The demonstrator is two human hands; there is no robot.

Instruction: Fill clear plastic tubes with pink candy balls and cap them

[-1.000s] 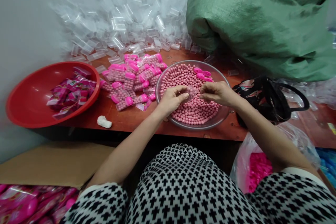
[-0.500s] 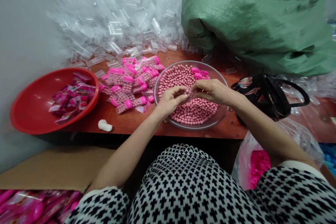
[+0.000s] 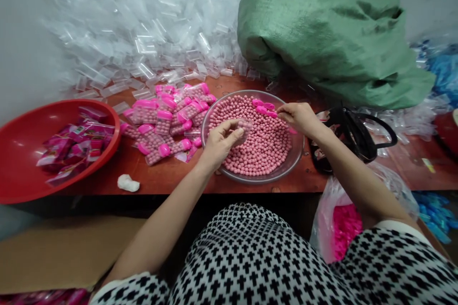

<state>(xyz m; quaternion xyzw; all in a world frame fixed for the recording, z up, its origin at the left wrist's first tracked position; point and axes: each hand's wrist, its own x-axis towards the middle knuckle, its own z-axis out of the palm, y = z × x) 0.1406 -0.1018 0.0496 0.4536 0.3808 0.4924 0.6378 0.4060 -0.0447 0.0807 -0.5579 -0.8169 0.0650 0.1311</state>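
Note:
My left hand [image 3: 221, 142] is closed over the bowl, thumb and fingers round a small clear plastic bottle [image 3: 246, 127] with pink balls in it. My right hand [image 3: 299, 117] is over the bowl's right rim, fingertips pinched together beside several pink caps [image 3: 264, 107]. Whatever the pinch holds is hidden; a bit of pink [image 3: 292, 130] shows just under that hand. Beneath both hands stands the clear bowl [image 3: 266, 179], filled with pink balls [image 3: 258, 155]. Left of it lie filled bottles [image 3: 164, 121] with pink caps.
A red basin [image 3: 21, 152] with pink packets [image 3: 77, 140] stands at the left. Empty clear bottles [image 3: 150, 43] are heaped behind, beside a green sack [image 3: 322, 33]. A black handbag [image 3: 352, 136] is on the right, above a plastic bag of pink pieces [image 3: 345, 231]. A white lump [image 3: 128, 183] lies in front.
My right hand has drawn away from the bottle towards the bowl's right rim. My left hand keeps hold of the bottle. The whole view has shifted slightly.

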